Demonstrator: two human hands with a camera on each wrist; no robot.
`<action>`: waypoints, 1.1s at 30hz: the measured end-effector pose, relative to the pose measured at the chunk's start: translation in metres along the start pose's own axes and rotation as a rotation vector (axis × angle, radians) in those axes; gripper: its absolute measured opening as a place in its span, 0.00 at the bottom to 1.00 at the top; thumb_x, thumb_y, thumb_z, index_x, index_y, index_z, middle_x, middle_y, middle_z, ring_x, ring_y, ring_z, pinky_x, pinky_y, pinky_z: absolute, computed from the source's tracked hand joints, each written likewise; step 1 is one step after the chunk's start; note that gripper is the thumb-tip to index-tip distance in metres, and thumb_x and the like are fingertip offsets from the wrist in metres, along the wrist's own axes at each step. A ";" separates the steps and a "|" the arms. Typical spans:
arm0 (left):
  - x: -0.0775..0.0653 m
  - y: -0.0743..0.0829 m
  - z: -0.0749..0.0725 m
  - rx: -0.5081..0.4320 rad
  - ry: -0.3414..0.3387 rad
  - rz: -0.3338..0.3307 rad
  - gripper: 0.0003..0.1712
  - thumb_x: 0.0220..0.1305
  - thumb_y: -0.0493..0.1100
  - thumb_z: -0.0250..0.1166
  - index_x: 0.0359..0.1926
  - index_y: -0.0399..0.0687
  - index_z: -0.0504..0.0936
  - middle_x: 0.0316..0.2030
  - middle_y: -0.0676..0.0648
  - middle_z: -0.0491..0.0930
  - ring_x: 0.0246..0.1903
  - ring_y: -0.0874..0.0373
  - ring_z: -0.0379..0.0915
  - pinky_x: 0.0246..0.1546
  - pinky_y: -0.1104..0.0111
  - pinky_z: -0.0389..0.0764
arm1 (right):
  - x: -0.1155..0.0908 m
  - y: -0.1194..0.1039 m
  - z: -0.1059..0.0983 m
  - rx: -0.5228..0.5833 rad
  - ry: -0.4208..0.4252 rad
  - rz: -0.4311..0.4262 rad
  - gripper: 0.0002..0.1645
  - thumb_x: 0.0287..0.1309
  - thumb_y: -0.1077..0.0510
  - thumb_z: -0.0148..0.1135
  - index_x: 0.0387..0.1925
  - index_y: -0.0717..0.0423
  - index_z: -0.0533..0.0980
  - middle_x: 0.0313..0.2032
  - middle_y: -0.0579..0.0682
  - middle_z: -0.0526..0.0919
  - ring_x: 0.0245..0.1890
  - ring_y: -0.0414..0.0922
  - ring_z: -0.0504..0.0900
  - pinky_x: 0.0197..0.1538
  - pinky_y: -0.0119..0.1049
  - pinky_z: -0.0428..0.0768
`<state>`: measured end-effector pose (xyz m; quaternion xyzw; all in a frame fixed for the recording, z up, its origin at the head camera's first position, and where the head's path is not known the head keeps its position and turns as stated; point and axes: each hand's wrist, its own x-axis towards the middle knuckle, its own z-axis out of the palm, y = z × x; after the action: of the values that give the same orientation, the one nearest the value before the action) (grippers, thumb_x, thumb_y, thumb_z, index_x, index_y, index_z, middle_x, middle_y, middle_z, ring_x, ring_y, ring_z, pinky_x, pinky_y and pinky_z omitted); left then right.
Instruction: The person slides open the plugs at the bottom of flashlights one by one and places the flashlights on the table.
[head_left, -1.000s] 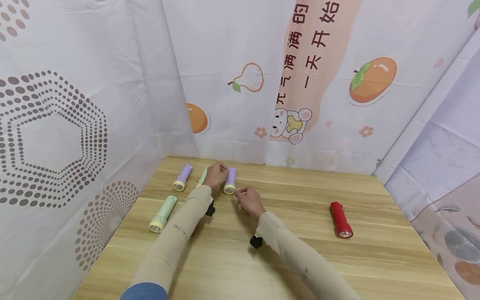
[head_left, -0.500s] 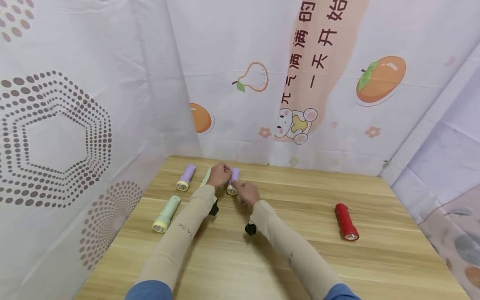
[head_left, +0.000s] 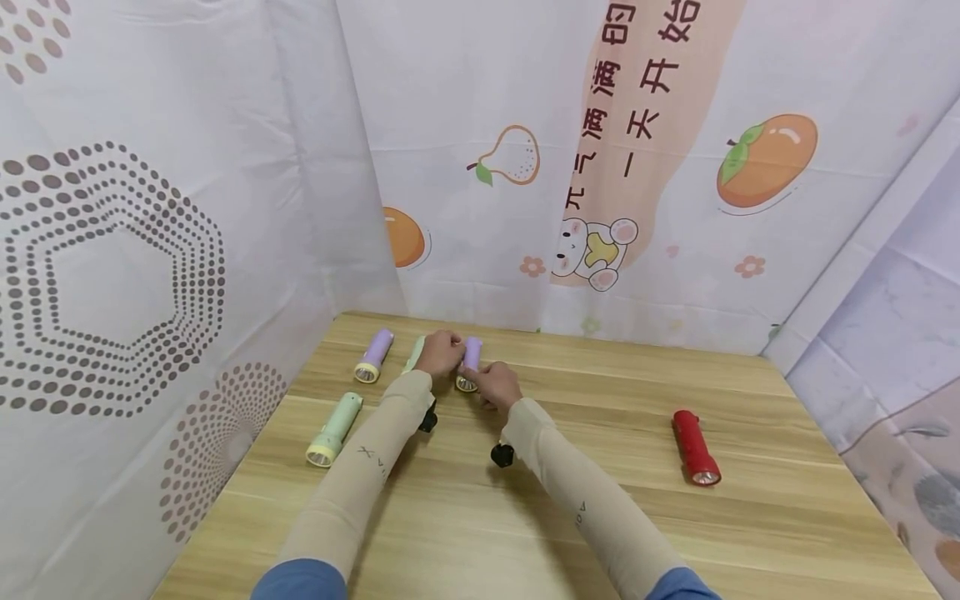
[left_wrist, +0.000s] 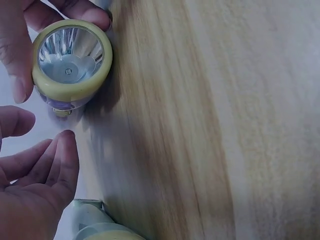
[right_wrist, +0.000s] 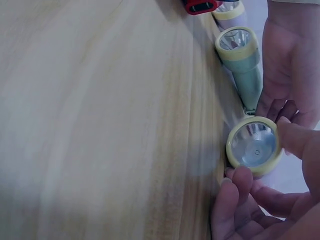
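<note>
A purple flashlight with a yellow rim [head_left: 472,354] lies near the table's back edge, its lens facing me. My right hand [head_left: 498,386] grips its head; in the right wrist view the thumb and fingers [right_wrist: 240,181] sit on opposite sides of the yellow rim. Close on the flashlight's left is my left hand [head_left: 441,353]. In the left wrist view its fingers [left_wrist: 65,165] are loosely bent, with a gap to the thumb and nothing between them. Partly hidden behind that hand is a light green flashlight [right_wrist: 245,75].
Further left lie another purple flashlight [head_left: 373,356] and a second green one [head_left: 334,429]. A red flashlight [head_left: 695,447] rests at the right on the wooden table [head_left: 585,408]. Another red object [right_wrist: 202,6] shows at the right wrist view's top. A printed curtain [head_left: 465,250] hangs behind.
My right hand has moved up and left to the purple flashlight and taken hold of its head. My left hand stays beside it. The head view has shifted slightly.
</note>
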<state>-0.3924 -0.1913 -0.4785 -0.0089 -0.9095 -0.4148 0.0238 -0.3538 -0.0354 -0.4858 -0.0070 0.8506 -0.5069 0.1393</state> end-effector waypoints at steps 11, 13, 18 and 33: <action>-0.006 0.004 -0.003 -0.050 -0.014 -0.031 0.20 0.75 0.46 0.58 0.55 0.35 0.85 0.40 0.42 0.86 0.37 0.53 0.79 0.41 0.62 0.80 | -0.005 0.004 -0.002 0.086 -0.037 -0.010 0.22 0.64 0.48 0.72 0.43 0.64 0.83 0.30 0.55 0.85 0.21 0.43 0.78 0.24 0.35 0.79; -0.006 0.006 -0.004 -0.082 -0.005 -0.045 0.23 0.75 0.47 0.58 0.59 0.35 0.82 0.47 0.40 0.85 0.43 0.50 0.80 0.48 0.59 0.80 | -0.006 0.004 -0.003 0.105 -0.041 -0.008 0.21 0.64 0.49 0.73 0.44 0.64 0.82 0.31 0.55 0.85 0.21 0.44 0.78 0.24 0.35 0.79; -0.005 0.009 -0.006 -0.161 0.001 -0.083 0.26 0.77 0.50 0.59 0.63 0.34 0.79 0.54 0.37 0.83 0.49 0.48 0.80 0.53 0.57 0.80 | -0.008 0.004 -0.006 0.128 -0.051 -0.016 0.20 0.63 0.50 0.73 0.44 0.64 0.81 0.31 0.55 0.83 0.22 0.44 0.78 0.23 0.34 0.77; -0.007 0.010 -0.009 -0.280 -0.050 -0.116 0.24 0.74 0.51 0.63 0.56 0.34 0.83 0.47 0.40 0.85 0.44 0.51 0.82 0.46 0.60 0.83 | -0.019 0.007 -0.021 0.072 -0.126 -0.113 0.23 0.61 0.51 0.75 0.48 0.65 0.82 0.34 0.54 0.84 0.23 0.42 0.72 0.26 0.33 0.73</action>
<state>-0.3844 -0.1911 -0.4653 0.0302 -0.8422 -0.5377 -0.0243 -0.3398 -0.0111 -0.4777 -0.0821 0.8197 -0.5427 0.1639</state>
